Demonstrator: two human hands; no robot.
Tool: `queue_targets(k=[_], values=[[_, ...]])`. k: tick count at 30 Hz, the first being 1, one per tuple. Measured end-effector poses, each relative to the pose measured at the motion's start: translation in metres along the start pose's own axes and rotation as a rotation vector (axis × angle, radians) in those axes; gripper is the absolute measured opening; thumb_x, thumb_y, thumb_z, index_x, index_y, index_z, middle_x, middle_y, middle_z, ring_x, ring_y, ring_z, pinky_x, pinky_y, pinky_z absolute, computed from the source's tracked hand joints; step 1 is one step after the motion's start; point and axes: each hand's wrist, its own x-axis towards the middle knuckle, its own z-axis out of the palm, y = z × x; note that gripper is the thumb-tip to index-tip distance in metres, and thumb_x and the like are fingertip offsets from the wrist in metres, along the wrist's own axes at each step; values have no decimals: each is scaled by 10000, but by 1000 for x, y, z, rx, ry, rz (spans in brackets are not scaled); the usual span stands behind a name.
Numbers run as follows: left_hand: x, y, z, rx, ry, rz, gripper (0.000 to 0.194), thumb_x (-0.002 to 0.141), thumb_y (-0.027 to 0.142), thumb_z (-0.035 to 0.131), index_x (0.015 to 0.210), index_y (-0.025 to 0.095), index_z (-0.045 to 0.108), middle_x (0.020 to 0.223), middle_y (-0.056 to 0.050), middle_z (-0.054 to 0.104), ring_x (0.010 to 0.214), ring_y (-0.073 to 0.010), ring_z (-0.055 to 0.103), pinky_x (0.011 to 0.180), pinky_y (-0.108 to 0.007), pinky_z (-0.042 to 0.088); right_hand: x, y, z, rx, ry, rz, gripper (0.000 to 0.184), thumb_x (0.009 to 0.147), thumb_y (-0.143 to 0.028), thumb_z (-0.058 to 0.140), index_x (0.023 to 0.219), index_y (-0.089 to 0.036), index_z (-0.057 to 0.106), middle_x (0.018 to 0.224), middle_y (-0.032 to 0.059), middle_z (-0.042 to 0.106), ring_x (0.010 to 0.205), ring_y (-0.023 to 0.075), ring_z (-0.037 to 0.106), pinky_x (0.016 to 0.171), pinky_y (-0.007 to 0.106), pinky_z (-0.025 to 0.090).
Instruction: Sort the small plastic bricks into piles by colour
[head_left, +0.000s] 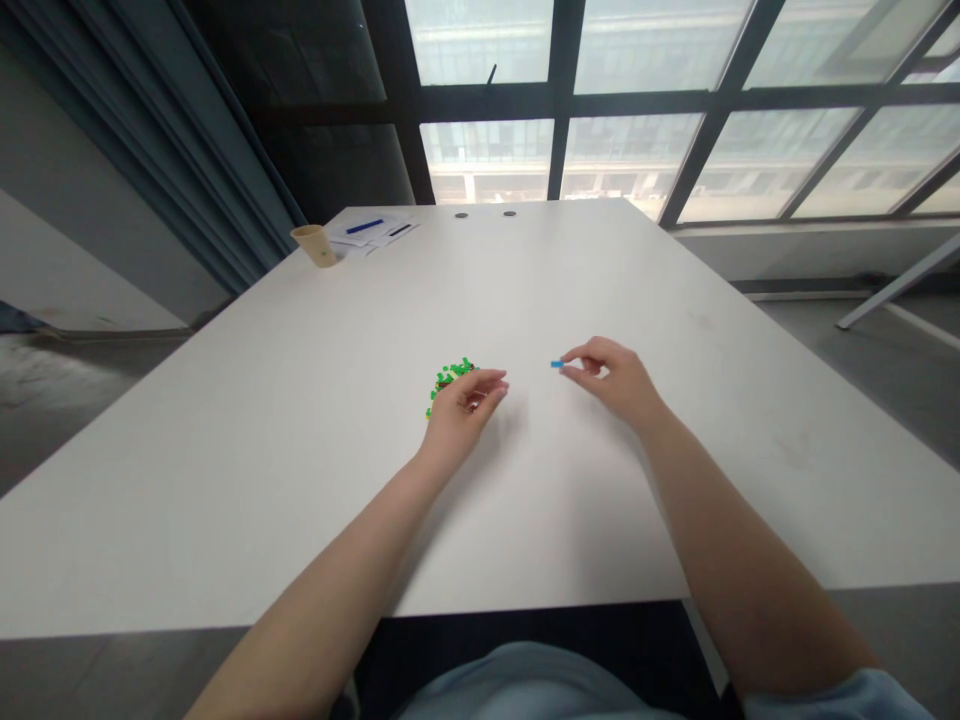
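Observation:
My right hand pinches a small blue block between thumb and fingertips, over the middle of the table. To its left, my left hand has its fingers stretched forward with a narrow gap to the thumb, and I make out nothing held there. Beside and partly behind that hand is a cluster of small green, yellow and reddish-brown pieces. The left hand hides part of this cluster, so I cannot tell whether the pieces are joined or whether the hand touches them.
The white table stretches away to a large window. At its far left edge stands a tan paper cup, beside papers with a blue pen on them. Two round dark discs lie at the back edge.

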Motion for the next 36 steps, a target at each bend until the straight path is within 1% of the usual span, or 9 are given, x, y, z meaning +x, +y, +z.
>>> queue_targets(k=[3, 6, 9, 16, 20, 25, 28, 32, 36], values=[[16, -16, -25, 279, 67, 34, 204, 743, 314, 583, 893, 199, 660, 886, -55, 671, 719, -160, 602, 689, -300, 491, 5, 47, -8, -265, 204, 233, 249, 732, -401, 606, 801, -182, 703, 615, 0, 443, 573, 125, 400, 579, 272, 319], [28, -36, -48, 508, 47, 58, 98, 687, 251, 611, 746, 206, 675, 760, -59, 656, 632, -179, 567, 650, -332, 469, 7, 82, -4, -398, 188, 416, 242, 725, -389, 599, 817, -198, 715, 670, 15, 492, 607, 133, 426, 589, 275, 296], [32, -48, -56, 579, -23, 52, 103, 678, 229, 598, 732, 207, 683, 735, -67, 649, 611, -196, 560, 623, -353, 459, 8, 92, 8, -456, 132, 499, 237, 717, -404, 598, 844, -243, 717, 753, 26, 567, 664, 150, 470, 623, 288, 292], [29, -47, -41, 624, -161, 139, 206, 732, 233, 518, 834, 202, 694, 848, -93, 652, 787, -243, 592, 731, -395, 471, 10, 93, 23, -443, 97, 550, 277, 731, -427, 564, 880, -252, 717, 826, 48, 645, 741, 178, 532, 718, 326, 320], [27, -49, -27, 677, -227, 228, 259, 796, 230, 465, 953, 207, 669, 1036, -81, 655, 992, -240, 558, 909, -427, 413, 10, 96, 19, -290, 193, 544, 328, 751, -434, 518, 876, -204, 716, 729, 46, 642, 689, 170, 526, 686, 303, 340], [25, -58, -10, 692, -305, 369, 337, 831, 185, 404, 1108, 180, 596, 1231, -94, 565, 1170, -228, 474, 1028, -421, 326, 7, 82, 0, 23, 392, 583, 473, 797, -496, 397, 812, -130, 696, 426, -34, 381, 441, 119, 357, 505, 261, 285], [23, -57, -4, 755, -298, 338, 353, 836, 173, 387, 1136, 182, 575, 1243, -95, 555, 1225, -245, 423, 1038, -452, 302, 5, 59, -6, 51, 281, 602, 415, 771, -476, 431, 671, -144, 659, 398, -59, 269, 393, 94, 268, 463, 253, 228], [25, -54, -7, 844, -259, 269, 329, 836, 163, 382, 1077, 193, 603, 1153, -97, 612, 1179, -258, 470, 992, -462, 339, 1, 30, 7, -82, 74, 452, 385, 774, -451, 432, 623, -163, 638, 410, -42, 338, 425, 101, 322, 481, 251, 224], [32, -58, -12, 840, -216, 237, 325, 825, 148, 370, 1016, 180, 630, 1035, -103, 653, 1037, -242, 561, 914, -399, 400, -3, 25, 25, -147, -29, 373, 379, 797, -421, 405, 630, -165, 631, 451, -22, 419, 477, 114, 384, 502, 248, 241]])
